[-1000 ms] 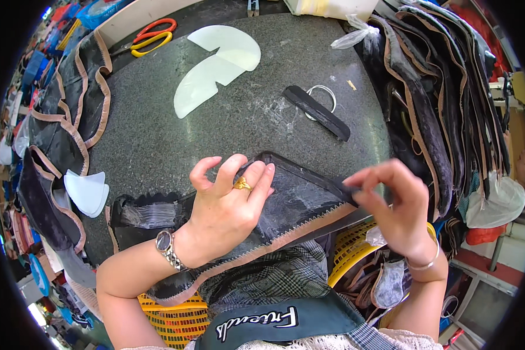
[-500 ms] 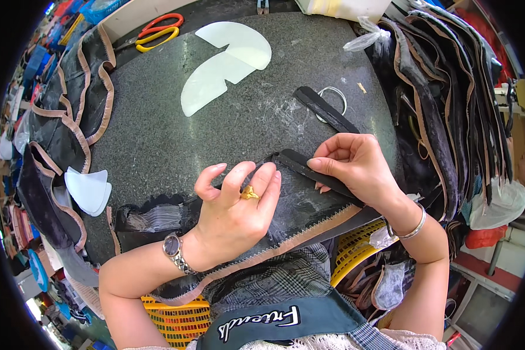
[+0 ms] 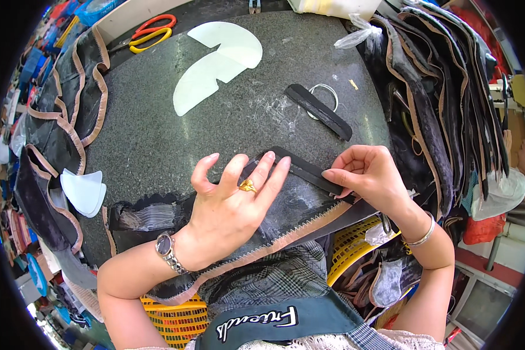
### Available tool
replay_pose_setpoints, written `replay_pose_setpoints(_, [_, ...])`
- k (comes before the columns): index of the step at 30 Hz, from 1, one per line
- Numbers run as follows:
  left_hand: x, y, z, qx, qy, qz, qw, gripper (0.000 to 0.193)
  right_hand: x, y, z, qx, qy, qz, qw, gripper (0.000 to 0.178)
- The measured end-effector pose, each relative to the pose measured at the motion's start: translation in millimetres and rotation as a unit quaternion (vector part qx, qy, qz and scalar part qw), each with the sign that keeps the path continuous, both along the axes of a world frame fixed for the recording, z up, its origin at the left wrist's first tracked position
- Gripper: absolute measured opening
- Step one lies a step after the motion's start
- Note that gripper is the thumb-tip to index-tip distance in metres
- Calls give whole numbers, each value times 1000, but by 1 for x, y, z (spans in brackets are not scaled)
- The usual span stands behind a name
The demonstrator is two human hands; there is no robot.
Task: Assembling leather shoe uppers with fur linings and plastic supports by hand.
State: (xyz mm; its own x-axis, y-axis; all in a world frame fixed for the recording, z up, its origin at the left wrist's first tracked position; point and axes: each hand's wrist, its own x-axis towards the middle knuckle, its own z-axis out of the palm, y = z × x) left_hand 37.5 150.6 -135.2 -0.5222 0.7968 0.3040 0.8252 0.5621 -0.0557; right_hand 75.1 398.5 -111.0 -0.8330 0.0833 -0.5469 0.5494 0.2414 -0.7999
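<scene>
A narrow black strip [image 3: 307, 171] lies slantwise along the upper edge of a black leather-like piece [image 3: 300, 198] with a tan, zigzag-stitched border. My left hand [image 3: 230, 207] has its fingers spread, and two fingertips rest on the strip's left end. At the other end, my right hand [image 3: 372, 175] pinches the strip between thumb and fingers. A second black strip [image 3: 319, 112] lies flat farther up the dark table [image 3: 140, 128], partly over a thin silvery ring [image 3: 336, 99]. A roughened, whitish patch [image 3: 147, 217] shows on the piece left of my left wrist.
White curved sheets [image 3: 239, 49] lie at the far middle, with red-and-yellow-handled scissors [image 3: 153, 34] beyond. Smaller white pieces [image 3: 83, 192] sit at the left edge. Black tan-edged pieces hang in a thick bundle [image 3: 431, 99] on the right. Yellow baskets [image 3: 353, 248] stand below the table edge.
My right hand has slid right and slightly down to the strip's right end, baring more of it. My left fingertips have come onto its left end.
</scene>
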Motion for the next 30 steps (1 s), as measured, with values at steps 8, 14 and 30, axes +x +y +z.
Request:
replay_pose_setpoints(8, [-9, -6, 0, 33, -75, -30, 996, 41, 33, -20, 6, 389, 381, 334, 769, 24])
replay_pose_setpoints(14, [-62, -28, 38, 42, -82, 101, 991, 46, -68, -41, 22, 385, 438, 226, 780, 7])
replay_pose_setpoints(30, [-93, -20, 9, -98, -33, 183, 978, 34, -268, -70, -12, 441, 309, 187, 822, 35])
